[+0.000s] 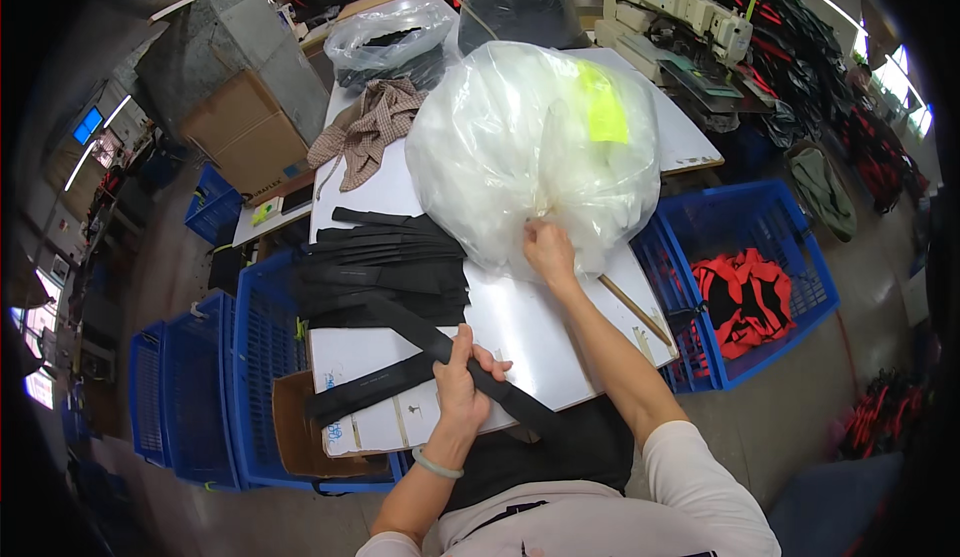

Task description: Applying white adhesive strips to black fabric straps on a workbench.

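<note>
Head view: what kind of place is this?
Most likely a garment or sewing workshop. An industrial sewing machine stands at the far end of the white table, black fabric strips are stacked on it, and blue plastic crates around it hold red-and-black pieces.

Left hand point(462, 382) closed near the body; right hand point(549, 252) stretched forward, fingers pinched.

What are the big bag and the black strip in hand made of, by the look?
Big bag: thin translucent plastic film, glossy and crinkled, gathered where the right hand pinches it. Black strip: likely matte woven fabric or webbing, flat and limp in the left hand; weave not discernible.
</note>
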Demonstrator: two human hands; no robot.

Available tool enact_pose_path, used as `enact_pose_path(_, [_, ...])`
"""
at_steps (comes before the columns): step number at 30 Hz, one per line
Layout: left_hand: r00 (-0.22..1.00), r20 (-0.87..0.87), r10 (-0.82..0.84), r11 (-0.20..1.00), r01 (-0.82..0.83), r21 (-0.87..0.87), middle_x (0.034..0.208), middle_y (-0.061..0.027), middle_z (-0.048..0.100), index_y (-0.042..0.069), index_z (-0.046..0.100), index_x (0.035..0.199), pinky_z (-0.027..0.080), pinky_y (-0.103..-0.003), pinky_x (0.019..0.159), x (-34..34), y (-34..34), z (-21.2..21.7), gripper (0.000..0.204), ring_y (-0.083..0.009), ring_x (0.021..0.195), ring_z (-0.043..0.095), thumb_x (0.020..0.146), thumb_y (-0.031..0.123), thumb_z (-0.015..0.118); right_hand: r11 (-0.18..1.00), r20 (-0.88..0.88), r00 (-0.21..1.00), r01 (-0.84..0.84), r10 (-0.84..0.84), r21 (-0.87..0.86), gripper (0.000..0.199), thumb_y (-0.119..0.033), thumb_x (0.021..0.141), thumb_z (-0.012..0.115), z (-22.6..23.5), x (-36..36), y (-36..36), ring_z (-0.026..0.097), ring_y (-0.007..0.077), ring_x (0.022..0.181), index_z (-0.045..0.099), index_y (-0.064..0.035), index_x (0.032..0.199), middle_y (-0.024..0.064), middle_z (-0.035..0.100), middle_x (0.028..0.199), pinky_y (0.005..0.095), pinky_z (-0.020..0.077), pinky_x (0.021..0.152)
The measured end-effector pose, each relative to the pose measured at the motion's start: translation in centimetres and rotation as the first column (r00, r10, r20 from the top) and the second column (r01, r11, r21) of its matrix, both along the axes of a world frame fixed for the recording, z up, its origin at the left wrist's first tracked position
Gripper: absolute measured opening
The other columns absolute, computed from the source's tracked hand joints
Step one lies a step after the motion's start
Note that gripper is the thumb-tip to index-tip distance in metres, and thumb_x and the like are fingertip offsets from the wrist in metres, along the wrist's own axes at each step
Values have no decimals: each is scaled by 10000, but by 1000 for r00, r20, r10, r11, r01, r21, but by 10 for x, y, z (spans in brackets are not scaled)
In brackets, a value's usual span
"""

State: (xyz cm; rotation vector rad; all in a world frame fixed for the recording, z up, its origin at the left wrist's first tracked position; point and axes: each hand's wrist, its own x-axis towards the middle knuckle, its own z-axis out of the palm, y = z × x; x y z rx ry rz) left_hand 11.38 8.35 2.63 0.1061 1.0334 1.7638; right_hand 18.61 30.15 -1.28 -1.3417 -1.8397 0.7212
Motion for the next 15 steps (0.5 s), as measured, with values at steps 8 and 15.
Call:
enact_pose_path(8, [1000, 0, -23, 999, 23, -38, 549, -51, 518, 102, 489, 762, 554, -425, 625, -21, -17, -10, 316, -200, 441, 538, 954, 322, 608, 963, -102, 974, 216, -202, 159, 150, -160, 823, 632, -7, -5, -26, 648, 372, 675, 692, -24, 806, 168, 676, 729, 446, 503, 660])
enact_pose_path(15, [999, 38, -17, 1000, 17, -15, 557, -51, 518, 110, 471, 738, 547, -430, 622, -10, -11, -8, 329, -197, 449, 527, 956, 317, 604, 948, -220, 943, 285, -250, 144, 142, -138, 837, 623, 13, 13, -24, 635, 366, 633, 699, -27, 794, 164, 653, 661, 427, 488, 609])
